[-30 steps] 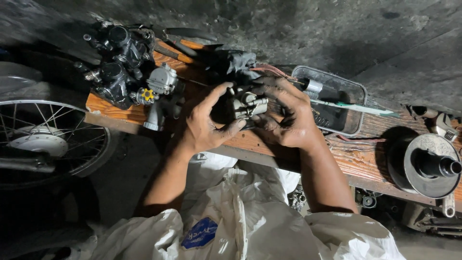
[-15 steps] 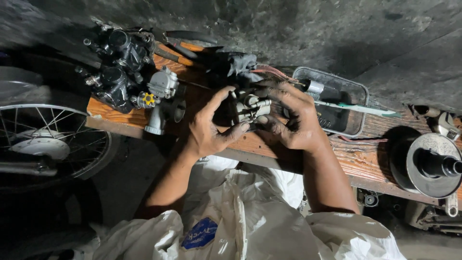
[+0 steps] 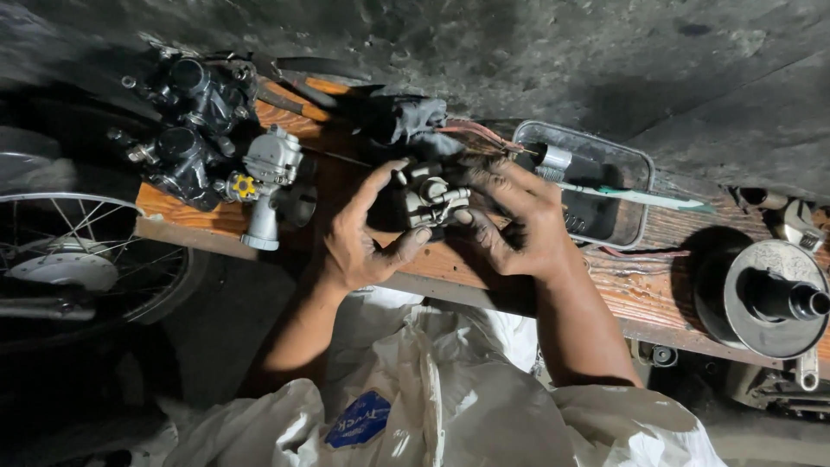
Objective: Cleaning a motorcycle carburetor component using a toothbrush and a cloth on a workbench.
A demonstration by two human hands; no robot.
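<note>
White sack (image 3: 432, 406) nearest, across the lap, with a blue shield-shaped label (image 3: 357, 419) near its bottom edge; print not legible. Sack hides the legs and the bench's near edge. Left hand (image 3: 359, 238) and right hand (image 3: 519, 229) both closed around a small grey carburetor (image 3: 432, 201), held just above the wooden bench (image 3: 657, 290). Left fingers curl over its left side, thumb under; right fingers wrap its right side and top. Palms cover most of the part, underside hidden. Left of the left fingers: silver carburetor (image 3: 264, 186) with a yellow knob, then two dark carburetors (image 3: 186, 130), detail lost in shadow. Further left, spoked wheel (image 3: 69, 251), cut off by the frame. Beyond the fingertips: dark rag (image 3: 411, 117), reddish wires (image 3: 471, 131). Right of the right fingers: clear tray (image 3: 635, 169) with a toothbrush (image 3: 635, 196) across it, contents murky. Far right: round metal hub (image 3: 774, 298), partly cropped. Rear is dark stained concrete.
</note>
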